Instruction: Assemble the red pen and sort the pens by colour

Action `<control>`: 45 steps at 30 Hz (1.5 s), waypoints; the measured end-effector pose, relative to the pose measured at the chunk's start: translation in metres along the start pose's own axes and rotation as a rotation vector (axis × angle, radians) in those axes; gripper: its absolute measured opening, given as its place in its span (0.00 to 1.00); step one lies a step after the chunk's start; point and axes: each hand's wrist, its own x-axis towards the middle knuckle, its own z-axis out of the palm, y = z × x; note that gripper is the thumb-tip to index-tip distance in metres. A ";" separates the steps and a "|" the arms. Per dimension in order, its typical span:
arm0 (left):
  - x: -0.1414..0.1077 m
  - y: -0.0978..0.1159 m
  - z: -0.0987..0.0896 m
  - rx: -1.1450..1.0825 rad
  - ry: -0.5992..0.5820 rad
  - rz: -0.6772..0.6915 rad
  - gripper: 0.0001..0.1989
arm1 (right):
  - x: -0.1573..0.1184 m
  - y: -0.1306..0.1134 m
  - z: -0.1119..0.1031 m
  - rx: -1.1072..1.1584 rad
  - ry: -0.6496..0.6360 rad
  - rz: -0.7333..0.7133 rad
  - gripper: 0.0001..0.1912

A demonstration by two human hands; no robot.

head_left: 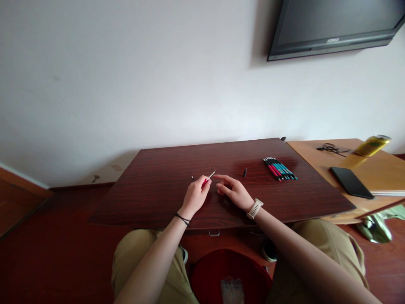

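My left hand (196, 195) is closed on a pink pen (205, 181), most of which its fingers hide. A thin light refill or inner tube (211, 174) sticks out of it, up and to the right. My right hand (234, 191) is just to the right, index finger stretched toward the tip of the thin part. Its other fingers are loosely bent, and I see nothing in them. A small black pen piece (244, 172) lies beyond the right hand. A tiny white piece (192, 177) rests beyond the left hand.
Several pink and teal pens (279, 169) lie in a row at the right of the dark table (164, 169). On the lighter table (389, 173) are a black phone (351, 182), a cable (330, 148) and a yellow can (371, 146). A red bin (202, 274) stands below.
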 end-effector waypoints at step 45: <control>0.010 -0.011 0.010 0.375 -0.104 0.094 0.08 | 0.002 0.004 -0.002 0.071 0.385 0.004 0.19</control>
